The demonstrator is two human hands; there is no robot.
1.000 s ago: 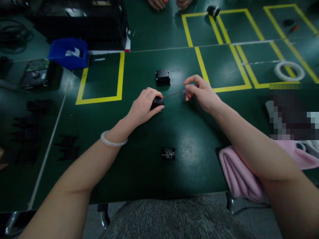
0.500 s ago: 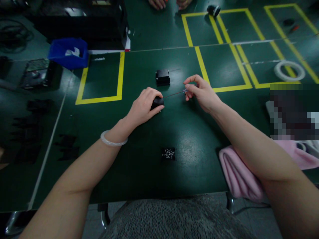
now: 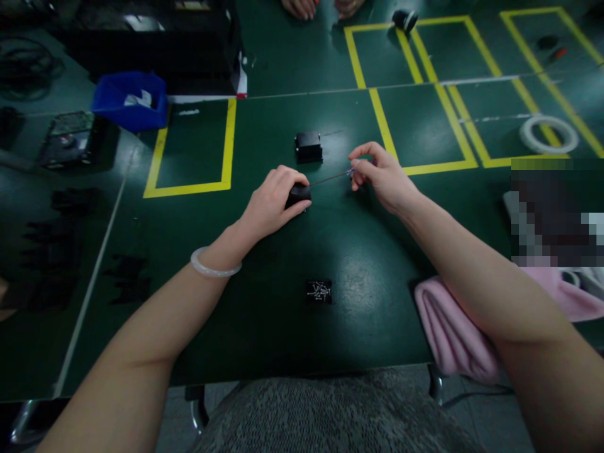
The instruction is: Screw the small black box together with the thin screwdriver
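My left hand (image 3: 278, 198) is closed around a small black box-shaped part (image 3: 300, 192) and steadies it on the green table. In my right hand (image 3: 372, 170) a thin screwdriver (image 3: 330, 178) is pinched by its handle, and its shaft runs left so that the tip meets the side of the part. Fingers of my left hand cover much of the part. Just beyond it stands a second black box-shaped part (image 3: 309, 146) with shiny metal spots at its corners. Nearer to me lies a small black tray (image 3: 310, 300) with several silver screws (image 3: 321, 290).
A blue bin (image 3: 127, 104) is at the back left, beside a dark equipment case (image 3: 155, 50). Black parts (image 3: 51, 245) lie at the left. To the right are a roll of white tape (image 3: 548, 134) and a pink cloth (image 3: 453, 327). Another person's hands (image 3: 325, 7) rest at the far edge.
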